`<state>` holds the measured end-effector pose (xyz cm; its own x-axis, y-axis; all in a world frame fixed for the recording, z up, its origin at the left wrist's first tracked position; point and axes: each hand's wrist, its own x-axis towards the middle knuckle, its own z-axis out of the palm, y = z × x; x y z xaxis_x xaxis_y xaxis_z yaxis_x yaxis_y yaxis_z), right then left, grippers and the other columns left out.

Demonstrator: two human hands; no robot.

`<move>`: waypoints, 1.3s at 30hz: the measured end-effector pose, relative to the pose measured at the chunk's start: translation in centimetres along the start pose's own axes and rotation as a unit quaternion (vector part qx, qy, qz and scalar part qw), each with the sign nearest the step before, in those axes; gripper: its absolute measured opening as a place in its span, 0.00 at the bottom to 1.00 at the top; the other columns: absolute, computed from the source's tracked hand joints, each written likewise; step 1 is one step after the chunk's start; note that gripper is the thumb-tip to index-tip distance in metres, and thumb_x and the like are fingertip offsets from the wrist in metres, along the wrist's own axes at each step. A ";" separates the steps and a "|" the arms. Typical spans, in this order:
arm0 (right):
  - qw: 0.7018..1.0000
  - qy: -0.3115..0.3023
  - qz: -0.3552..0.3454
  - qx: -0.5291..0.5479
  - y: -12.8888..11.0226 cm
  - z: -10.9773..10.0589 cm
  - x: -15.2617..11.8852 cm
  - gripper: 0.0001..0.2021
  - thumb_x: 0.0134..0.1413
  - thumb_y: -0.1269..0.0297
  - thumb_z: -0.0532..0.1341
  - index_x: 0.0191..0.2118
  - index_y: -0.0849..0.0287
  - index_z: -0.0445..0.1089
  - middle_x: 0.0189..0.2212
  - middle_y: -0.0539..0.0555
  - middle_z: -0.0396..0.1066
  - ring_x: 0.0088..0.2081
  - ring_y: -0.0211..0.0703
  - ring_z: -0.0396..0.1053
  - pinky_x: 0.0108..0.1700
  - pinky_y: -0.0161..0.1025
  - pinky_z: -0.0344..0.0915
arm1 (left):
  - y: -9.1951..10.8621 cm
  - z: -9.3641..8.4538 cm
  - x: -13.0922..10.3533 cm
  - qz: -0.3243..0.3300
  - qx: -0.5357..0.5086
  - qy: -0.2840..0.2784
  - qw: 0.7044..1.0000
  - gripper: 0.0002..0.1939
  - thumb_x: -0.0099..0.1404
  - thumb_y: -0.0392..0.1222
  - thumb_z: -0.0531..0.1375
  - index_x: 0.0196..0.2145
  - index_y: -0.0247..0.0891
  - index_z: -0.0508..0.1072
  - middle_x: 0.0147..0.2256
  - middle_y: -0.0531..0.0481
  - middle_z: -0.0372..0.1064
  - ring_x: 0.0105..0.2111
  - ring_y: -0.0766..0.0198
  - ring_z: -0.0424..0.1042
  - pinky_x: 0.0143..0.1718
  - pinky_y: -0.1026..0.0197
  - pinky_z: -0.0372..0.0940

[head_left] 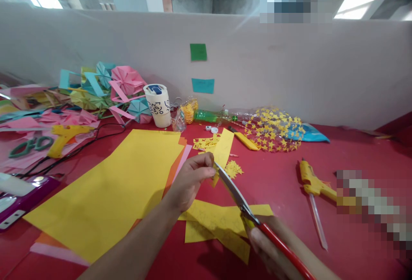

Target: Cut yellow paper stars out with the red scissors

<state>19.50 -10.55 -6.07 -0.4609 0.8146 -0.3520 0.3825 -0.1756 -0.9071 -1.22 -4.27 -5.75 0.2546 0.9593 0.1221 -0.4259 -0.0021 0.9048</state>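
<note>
My right hand point(268, 239) grips the red-handled scissors point(234, 192), their blades pointing up and left. At the blade tips, my left hand point(191, 179) pinches a small piece of yellow paper point(215, 180), mostly hidden behind the fingers and blades. Just beyond lie a small heap of yellow paper stars point(234, 169) and a plain yellow paper strip point(224, 146). Below my hands, several overlapping yellow paper pieces point(222, 222) carry faint drawn outlines.
Large yellow sheets point(119, 190) cover the left of the red table. Behind them stand a white paper cup point(157, 106) and folded paper shapes point(127, 82). Glue guns lie left point(62, 138) and right point(310, 177). Star-covered clear plastic point(277, 129) rests near the wall.
</note>
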 end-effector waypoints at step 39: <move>0.953 0.132 -0.170 0.213 1.7 -1.5 1.6 0.13 0.46 0.65 0.64 0.31 0.58 0.57 0.25 0.45 0.58 0.25 0.34 0.56 0.28 0.33 0.56 | -1.2 2.2 0.5 -0.126 0.049 -0.054 0.989 0.05 0.57 0.35 0.57 0.26 0.36 0.64 0.29 0.51 0.63 0.27 0.69 0.59 0.30 0.65 0.55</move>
<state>20.64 -8.76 -7.81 -0.2618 0.9651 -0.0019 -0.1388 -0.0397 -0.9895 1.35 -4.40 -5.81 0.4350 0.8973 -0.0752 -0.2521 0.2015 0.9465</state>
